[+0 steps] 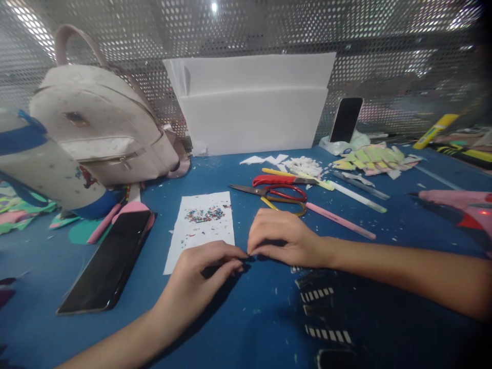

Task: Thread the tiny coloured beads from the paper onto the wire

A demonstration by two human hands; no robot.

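My left hand (205, 269) and my right hand (282, 238) meet fingertip to fingertip low over the blue table (238, 318). Both are closed in a pinch on something small and dark between them, too small to name. Just left of the fingertips lies a white paper sheet (202, 228) with a small heap of coloured bits (204, 214) on its upper half. Beyond my right hand lie red-handled scissors (274, 190) and a pink pen (340, 220).
A black phone (109, 261) lies at the left, a pale backpack (103, 128) behind it. White foam sheets (253, 102) stand at the back, another phone (346, 119) leaning beside them. Paper scraps (369, 158), pens and a pink glue gun (461, 205) fill the right. Dark striped strips (323, 312) lie near me.
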